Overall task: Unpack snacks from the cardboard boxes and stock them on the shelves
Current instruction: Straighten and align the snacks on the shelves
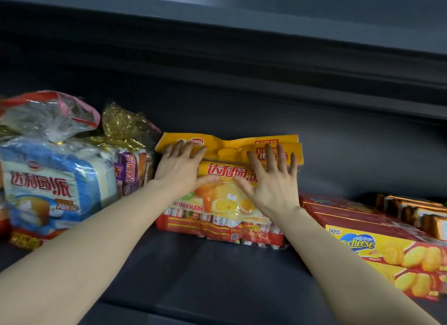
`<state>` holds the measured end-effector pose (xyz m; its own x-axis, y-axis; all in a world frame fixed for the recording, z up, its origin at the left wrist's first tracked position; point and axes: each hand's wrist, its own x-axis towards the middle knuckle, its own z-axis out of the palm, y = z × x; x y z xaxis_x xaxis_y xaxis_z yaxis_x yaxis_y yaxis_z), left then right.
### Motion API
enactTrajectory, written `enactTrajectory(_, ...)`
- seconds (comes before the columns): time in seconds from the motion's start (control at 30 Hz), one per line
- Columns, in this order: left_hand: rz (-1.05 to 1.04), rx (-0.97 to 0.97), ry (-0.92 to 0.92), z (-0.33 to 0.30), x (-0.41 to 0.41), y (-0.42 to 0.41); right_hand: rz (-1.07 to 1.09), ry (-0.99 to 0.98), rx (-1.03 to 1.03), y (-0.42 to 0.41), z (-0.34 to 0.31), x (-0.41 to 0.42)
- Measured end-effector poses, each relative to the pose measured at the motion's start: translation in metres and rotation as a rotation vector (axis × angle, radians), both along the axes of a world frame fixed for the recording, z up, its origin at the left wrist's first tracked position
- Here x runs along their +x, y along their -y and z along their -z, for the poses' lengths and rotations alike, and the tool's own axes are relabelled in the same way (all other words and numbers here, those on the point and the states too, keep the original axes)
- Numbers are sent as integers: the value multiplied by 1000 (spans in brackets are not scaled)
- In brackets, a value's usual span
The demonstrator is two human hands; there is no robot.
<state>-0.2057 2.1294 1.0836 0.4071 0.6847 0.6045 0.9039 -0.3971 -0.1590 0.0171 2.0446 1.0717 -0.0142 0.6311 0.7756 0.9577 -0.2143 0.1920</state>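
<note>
A yellow snack-cake bag (225,172) lies on the dark shelf (193,271), stacked on a red pack of small wrapped snacks (217,225). Behind it another yellow bag (229,145) shows its top edge. My left hand (180,165) rests flat on the bag's left side, fingers straight and thumb stretched along its front. On the right side my right hand (271,179) presses with spread fingers. No cardboard box is in view.
At the left stand a blue-and-white cake bag (48,189) and a purple bag with a gold top (128,165). Red and yellow cheese biscuit boxes (387,249) lie at the right, with brown packs (416,213) behind. An upper shelf edge (314,34) overhangs.
</note>
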Motion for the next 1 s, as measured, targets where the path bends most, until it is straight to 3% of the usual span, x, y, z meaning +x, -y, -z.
enactTrajectory(0.13,23,25,1,5,10,15,-76,52,-27,3,5,-8)
enactTrajectory(0.27,65,-144,-65,14,17,18,-79,31,-164,3,10,-2)
enactTrajectory(0.4,60,-107,4,1,16,17,-155,-67,27,-3,-11,-2)
enactTrajectory(0.6,29,-100,-35,-12,12,6,-97,-78,-30,-27,-40,5)
enactTrajectory(0.77,68,-3,187,-26,16,-22,11,-140,-82,-35,-44,8)
enactTrajectory(1.0,-71,12,3,-58,19,-49,85,-89,33,-40,-59,9)
